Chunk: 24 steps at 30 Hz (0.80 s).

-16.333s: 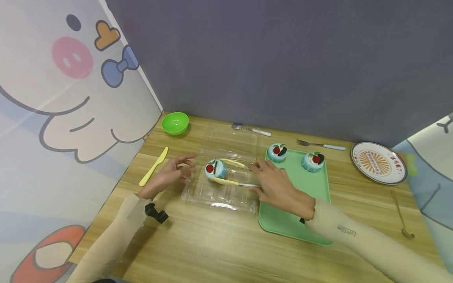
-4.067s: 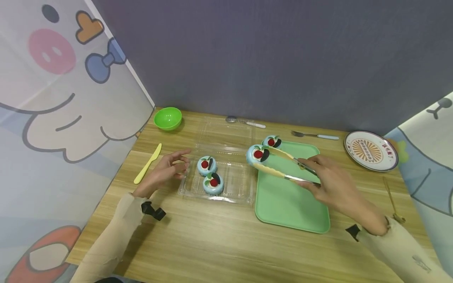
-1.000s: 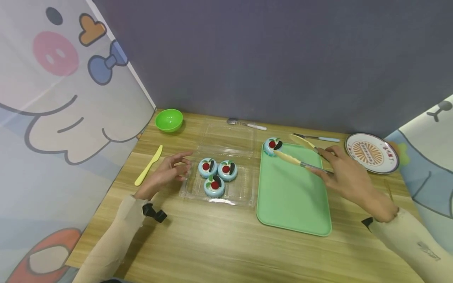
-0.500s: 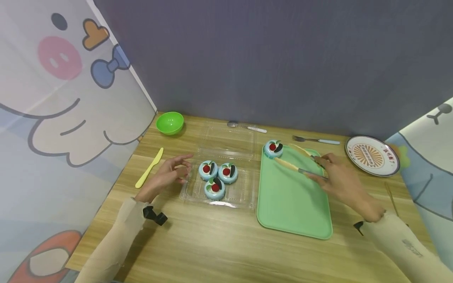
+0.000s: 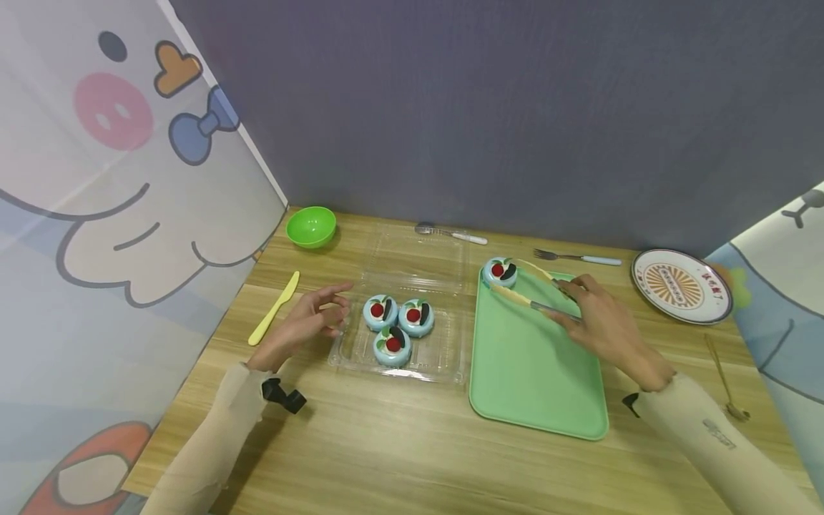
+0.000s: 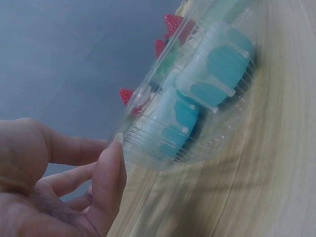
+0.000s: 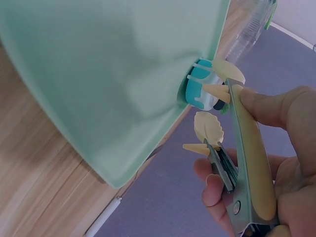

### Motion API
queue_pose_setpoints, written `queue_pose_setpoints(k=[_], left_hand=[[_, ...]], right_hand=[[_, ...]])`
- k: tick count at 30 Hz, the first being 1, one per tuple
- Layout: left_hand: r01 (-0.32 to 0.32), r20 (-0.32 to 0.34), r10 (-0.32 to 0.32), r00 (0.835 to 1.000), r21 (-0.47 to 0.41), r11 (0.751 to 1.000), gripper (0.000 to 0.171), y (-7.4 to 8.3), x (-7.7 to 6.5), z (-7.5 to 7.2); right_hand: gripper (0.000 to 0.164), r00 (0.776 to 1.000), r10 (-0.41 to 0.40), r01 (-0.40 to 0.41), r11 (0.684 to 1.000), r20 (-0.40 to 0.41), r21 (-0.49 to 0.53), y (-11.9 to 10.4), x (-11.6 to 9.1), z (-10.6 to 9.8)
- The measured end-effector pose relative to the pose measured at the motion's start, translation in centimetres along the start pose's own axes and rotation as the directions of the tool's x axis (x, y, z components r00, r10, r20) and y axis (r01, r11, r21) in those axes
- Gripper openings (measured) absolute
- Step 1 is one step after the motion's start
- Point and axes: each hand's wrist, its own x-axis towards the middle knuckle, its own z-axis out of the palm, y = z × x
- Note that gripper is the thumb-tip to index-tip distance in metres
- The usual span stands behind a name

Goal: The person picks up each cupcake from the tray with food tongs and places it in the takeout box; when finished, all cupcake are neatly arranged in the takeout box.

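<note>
My right hand grips tongs with pale yellow scalloped tips and metal arms. The tips stand on either side of a blue cupcake at the back left corner of the green tray; in the right wrist view they are spread apart, and contact is hard to tell. My left hand pinches the left rim of a clear plastic box, whose lid is folded back. Inside the box sit three cupcakes in a close cluster, each topped with a red berry, a dark cookie and green leaves.
Left of the box lie a yellow knife and a green bowl. Along the back are a spoon, partly under the clear lid, and a fork. A printed plate and a gold spoon are at right.
Three cupcakes now sit in the box, up from one in the oldest frame. Over the last second, the right hand has brought the tongs leftward around the remaining tray cupcake. The left hand stays put.
</note>
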Motion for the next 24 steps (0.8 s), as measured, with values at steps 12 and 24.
queue_pose_setpoints(k=[12,24], left_hand=[[-0.005,0.001,0.005,1.0,-0.001,1.0,0.056,0.0,0.0,0.0],[0.0,-0.007,0.0,1.0,0.011,1.0,0.055,0.0,-0.1,0.1]], right_hand=[[0.058,0.999,-0.022,0.022,1.0,-0.035,-0.012,-0.1,-0.1,0.5],[0.055,0.998,-0.028,0.029,0.999,-0.048,0.017,-0.2,-1.5,0.3]])
